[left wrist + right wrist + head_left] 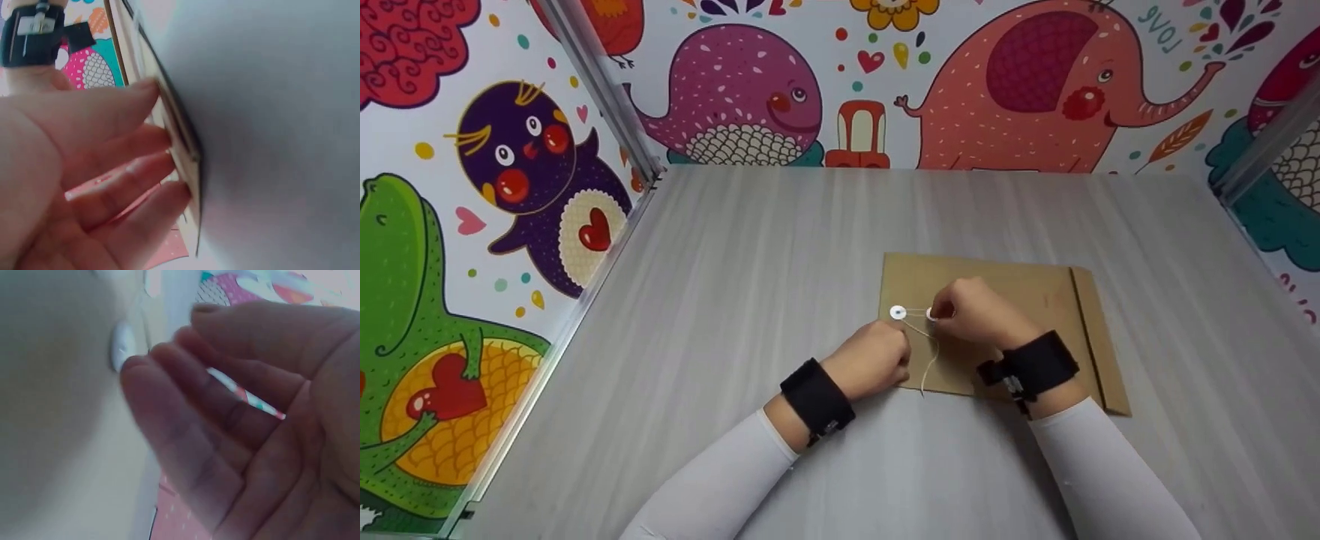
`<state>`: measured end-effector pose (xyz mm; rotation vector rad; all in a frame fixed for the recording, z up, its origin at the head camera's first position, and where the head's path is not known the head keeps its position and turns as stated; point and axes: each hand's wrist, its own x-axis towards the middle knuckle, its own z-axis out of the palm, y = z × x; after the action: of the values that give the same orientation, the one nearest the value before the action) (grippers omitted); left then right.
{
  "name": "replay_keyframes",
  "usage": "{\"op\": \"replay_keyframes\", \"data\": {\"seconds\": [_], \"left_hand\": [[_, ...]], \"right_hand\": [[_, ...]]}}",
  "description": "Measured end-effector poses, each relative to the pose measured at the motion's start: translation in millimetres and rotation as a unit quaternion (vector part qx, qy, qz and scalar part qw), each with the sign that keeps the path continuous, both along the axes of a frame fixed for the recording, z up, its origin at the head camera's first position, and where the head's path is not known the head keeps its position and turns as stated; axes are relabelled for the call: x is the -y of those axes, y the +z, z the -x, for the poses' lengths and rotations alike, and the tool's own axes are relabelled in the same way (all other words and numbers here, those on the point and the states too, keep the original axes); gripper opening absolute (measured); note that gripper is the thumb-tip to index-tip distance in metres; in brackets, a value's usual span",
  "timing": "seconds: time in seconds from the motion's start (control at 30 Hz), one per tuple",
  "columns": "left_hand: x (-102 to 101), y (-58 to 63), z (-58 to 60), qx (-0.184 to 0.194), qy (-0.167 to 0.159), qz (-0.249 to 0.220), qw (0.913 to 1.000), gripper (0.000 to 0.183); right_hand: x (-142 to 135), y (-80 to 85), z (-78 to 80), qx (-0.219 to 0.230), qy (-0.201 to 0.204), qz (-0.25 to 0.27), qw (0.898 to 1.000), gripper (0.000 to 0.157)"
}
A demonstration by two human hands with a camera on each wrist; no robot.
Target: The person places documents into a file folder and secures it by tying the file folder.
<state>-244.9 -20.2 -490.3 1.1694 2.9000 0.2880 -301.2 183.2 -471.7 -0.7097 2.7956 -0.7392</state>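
Note:
A brown kraft paper envelope (997, 274) lies flat on the table, with two white round buttons on it. A thin cord runs between the left button (898, 312) and the right button (931, 314), and the cord's loose end (928, 373) trails past the envelope's near edge. My left hand (874, 356) rests its fingertips and thumb on the envelope's near-left corner, fingers loosely bent in the left wrist view. Over the right button hovers my right hand (982, 311). In the right wrist view its fingertips are right at a button (122, 346), with a gap between thumb and fingers.
The grey wood-grain table (735, 262) extends around the envelope on every side. A folded flap (1099, 337) forms the envelope's right side. Printed cartoon panels (742, 97) stand along the back and sides. Each wrist wears a black band (817, 401).

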Motion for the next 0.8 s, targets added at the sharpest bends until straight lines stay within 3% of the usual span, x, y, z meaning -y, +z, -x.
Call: {"op": "replay_keyframes", "data": {"seconds": [0.13,0.37,0.6,0.7,0.8], "left_hand": [[1,-0.3,2.3,0.006,0.016,0.002,0.9999,0.009],[1,1.1,1.9,0.007,0.026,-0.001,0.9996,0.009],[1,3.2,2.0,0.018,0.034,-0.003,0.9993,0.007],[1,3.5,1.7,0.025,0.035,0.002,0.9991,0.007],[1,3.4,1.4,0.031,0.034,0.003,0.9989,0.010]], "right_hand": [[13,-7.1,-5.8,-0.015,-0.016,-0.034,0.999,0.001],[29,-13.0,-13.1,-0.084,-0.031,-0.068,0.994,0.013],[33,-13.7,-14.4,-0.047,-0.019,-0.123,0.991,0.024],[31,-12.3,-13.4,-0.035,-0.015,-0.105,0.994,0.019],[27,-10.4,-10.8,-0.016,-0.027,-0.055,0.998,0.011]]}}
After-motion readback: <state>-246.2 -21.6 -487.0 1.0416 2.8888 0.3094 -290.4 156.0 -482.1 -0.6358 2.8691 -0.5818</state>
